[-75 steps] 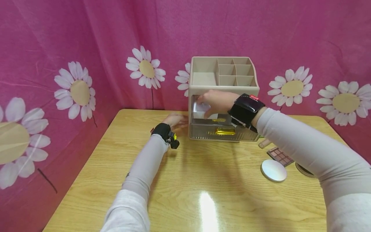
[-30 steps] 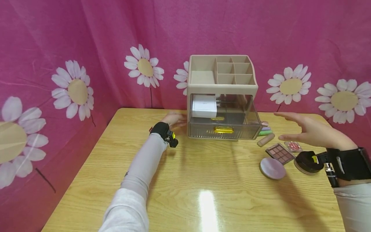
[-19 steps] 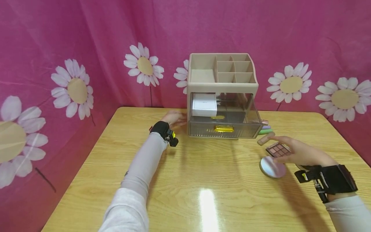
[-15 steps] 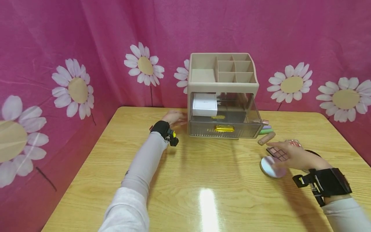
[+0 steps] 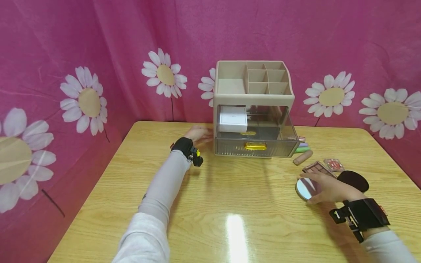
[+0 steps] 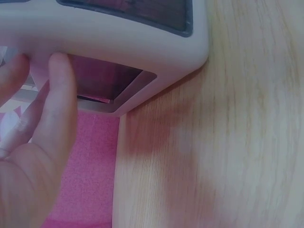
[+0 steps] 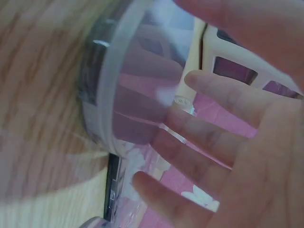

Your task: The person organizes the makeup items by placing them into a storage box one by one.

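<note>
My left hand (image 5: 198, 134) is at the left side of a beige desktop organizer (image 5: 254, 99). In the left wrist view its fairly straight fingers (image 6: 61, 90) touch the organizer's side wall. A clear grey drawer (image 5: 279, 147) with a gold handle stands pulled out, a white box (image 5: 233, 119) in its left part. My right hand (image 5: 333, 188) hovers over a round compact (image 5: 304, 189) with a shiny mirror-like lid. In the right wrist view, fingers spread around the compact (image 7: 137, 90) without visibly gripping it; some contact cannot be told.
Near the compact lie an eyeshadow palette (image 5: 318, 168), a small clear case with red inside (image 5: 334, 164) and a round black-lidded container (image 5: 353, 180). A brownish tube (image 5: 303, 157) and a green tube (image 5: 302, 149) lie by the organizer's right side. A pink flowered curtain (image 5: 256, 29) hangs behind the table.
My right hand has left the white box in the drawer, swung right, and come down to the compact. The left hand has stayed at the organizer's side.
</note>
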A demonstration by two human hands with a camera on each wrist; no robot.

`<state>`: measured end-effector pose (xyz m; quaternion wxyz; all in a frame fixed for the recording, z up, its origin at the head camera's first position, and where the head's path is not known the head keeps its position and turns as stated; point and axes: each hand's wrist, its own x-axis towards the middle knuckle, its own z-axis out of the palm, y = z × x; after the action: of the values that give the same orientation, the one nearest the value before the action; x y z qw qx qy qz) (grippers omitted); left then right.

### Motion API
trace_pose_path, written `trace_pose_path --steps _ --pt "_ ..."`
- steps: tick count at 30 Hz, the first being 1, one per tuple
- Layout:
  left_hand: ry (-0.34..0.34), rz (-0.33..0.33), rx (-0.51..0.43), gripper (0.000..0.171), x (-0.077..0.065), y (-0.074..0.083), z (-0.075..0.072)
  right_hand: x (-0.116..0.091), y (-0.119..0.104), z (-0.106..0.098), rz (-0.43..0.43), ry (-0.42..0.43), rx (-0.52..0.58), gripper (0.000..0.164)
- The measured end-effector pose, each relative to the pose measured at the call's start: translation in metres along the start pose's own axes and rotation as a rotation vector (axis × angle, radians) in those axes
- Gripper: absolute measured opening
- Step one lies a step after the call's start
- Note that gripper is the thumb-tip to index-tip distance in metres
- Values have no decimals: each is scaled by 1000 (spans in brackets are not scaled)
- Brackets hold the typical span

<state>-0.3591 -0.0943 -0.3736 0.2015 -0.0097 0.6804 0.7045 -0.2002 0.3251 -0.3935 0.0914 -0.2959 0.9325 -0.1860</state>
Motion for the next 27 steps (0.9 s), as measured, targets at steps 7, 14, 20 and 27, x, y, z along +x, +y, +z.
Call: trace_pose_path --steps 7,14,20,27 --pt "10 -7 8 36 -4 4 5 2 -1 4 35 -2 -22 77" --pt "31 -4 31 34 10 -4 -1 4 -3 5 58 -19 -27 75" --pt "32 -6 31 36 7 -3 2 6 -5 6 68 -14 -63 75" --pt "24 -29 -21 38 2 0 3 8 -7 6 74 -19 -77 76"
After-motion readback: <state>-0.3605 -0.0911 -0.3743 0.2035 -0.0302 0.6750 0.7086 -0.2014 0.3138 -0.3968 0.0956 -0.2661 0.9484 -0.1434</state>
